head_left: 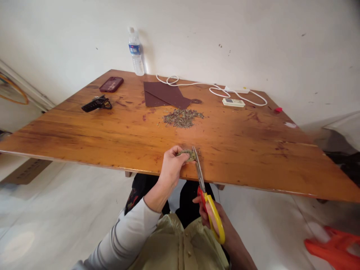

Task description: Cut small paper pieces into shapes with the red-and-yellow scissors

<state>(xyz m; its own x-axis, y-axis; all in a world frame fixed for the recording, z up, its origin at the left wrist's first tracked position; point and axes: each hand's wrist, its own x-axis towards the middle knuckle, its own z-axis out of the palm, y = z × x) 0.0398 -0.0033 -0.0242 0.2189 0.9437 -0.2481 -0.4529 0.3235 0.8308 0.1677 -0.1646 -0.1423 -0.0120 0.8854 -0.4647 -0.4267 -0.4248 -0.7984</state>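
Near the front edge of the wooden table [112,135], my left hand [172,165] pinches a small greenish, leafy piece [189,154] between thumb and fingers. My right hand [209,214] is wrapped round the red and yellow handles of a pair of scissors [200,172]. The scissor blades point away from me, and their tips are at the right end of the greenish piece. Farther back, a loose pile of small dry clippings [182,118] lies on the table.
Behind the pile are dark red sheets [161,94]. A phone [111,84], a black object [97,104] and a water bottle [136,54] stand or lie at the left. At the right are a white cable [194,84] and a pale remote [233,102].
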